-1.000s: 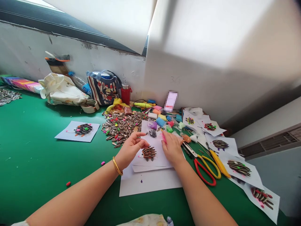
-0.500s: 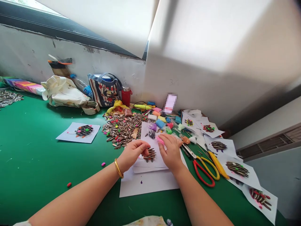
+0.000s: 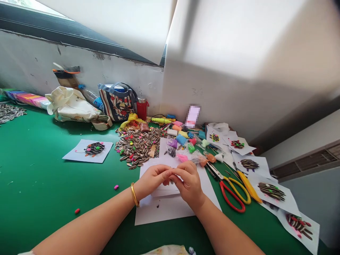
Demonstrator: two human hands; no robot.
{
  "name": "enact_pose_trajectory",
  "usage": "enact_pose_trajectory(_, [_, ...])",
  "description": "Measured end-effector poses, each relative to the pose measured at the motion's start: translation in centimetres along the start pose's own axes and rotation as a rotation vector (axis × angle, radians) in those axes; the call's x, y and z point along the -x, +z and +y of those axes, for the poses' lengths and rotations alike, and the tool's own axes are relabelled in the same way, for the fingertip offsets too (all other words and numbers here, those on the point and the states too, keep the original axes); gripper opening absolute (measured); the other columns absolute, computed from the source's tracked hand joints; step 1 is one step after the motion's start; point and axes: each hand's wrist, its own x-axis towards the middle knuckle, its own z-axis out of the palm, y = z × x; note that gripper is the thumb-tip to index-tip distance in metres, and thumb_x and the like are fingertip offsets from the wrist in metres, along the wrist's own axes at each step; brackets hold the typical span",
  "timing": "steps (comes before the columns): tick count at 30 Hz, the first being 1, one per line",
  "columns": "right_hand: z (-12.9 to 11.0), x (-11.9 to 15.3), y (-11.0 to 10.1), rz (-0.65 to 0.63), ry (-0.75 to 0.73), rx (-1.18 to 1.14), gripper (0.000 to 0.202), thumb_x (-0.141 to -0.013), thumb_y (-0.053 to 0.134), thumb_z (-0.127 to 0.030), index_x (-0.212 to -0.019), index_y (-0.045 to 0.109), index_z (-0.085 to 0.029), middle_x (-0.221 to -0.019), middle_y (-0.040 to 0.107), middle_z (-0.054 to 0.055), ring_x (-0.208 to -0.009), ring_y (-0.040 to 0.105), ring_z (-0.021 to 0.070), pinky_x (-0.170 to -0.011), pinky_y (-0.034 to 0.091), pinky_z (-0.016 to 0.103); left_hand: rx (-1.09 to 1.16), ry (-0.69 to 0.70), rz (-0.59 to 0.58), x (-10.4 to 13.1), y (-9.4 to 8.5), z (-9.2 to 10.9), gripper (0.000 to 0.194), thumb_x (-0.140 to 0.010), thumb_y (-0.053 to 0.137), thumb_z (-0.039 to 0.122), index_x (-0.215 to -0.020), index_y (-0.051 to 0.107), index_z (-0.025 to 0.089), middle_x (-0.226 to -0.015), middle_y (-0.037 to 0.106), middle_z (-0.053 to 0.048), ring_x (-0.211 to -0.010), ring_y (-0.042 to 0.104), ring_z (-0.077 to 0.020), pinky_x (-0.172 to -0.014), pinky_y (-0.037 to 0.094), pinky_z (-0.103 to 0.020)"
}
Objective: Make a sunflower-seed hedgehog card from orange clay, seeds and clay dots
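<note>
Our left hand and our right hand: brought together, fingertips meeting; whether anything is pinched between them, we cannot tell. Gold bangle: on our left wrist. White sheet: directly beneath our hands, on a larger paper upon the green worktop. Bagged pink clay: just beyond our fingers. Striped seeds, one heap, some coloured: beyond our left hand. Scissors, red and yellow handles: right of our right hand, beside a yellow cutter. Seed-covered card, one: far left.
</note>
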Motion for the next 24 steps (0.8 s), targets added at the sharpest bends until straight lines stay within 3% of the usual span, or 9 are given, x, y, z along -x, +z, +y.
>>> enact_pose_trajectory(15, [-0.5, 0.0, 0.2, -0.025, 0.005, -0.037, 0.018, -0.093, 0.054, -0.026, -0.101, 0.071, -0.027, -0.082, 0.062, 0.004, -0.081, 0.055, 0.0192, -0.076, 0.043, 0.038, 0.154, -0.055, 0.026, 0.1, 0.1, -0.2, 0.037, -0.080, 0.065, 0.049, -0.069, 0.059, 0.015, -0.060, 0.054, 0.002, -0.060, 0.048, -0.0110, -0.064, 0.040, -0.025])
enact_pose_trajectory(24, [-1.2, -0.3, 0.0, 0.001, 0.010, -0.042, 0.018, -0.092, 0.055, -0.023, -0.103, 0.069, -0.026, -0.089, 0.063, 0.005, -0.084, 0.057, 0.0195, -0.077, 0.046, 0.039, 0.434, -0.067, 0.060, 0.3, 0.8, -0.6, 0.037, -0.080, 0.066, 0.050, -0.075, 0.061, 0.014, -0.067, 0.056, 0.000, -0.065, 0.050, -0.0111, -0.066, 0.041, -0.024])
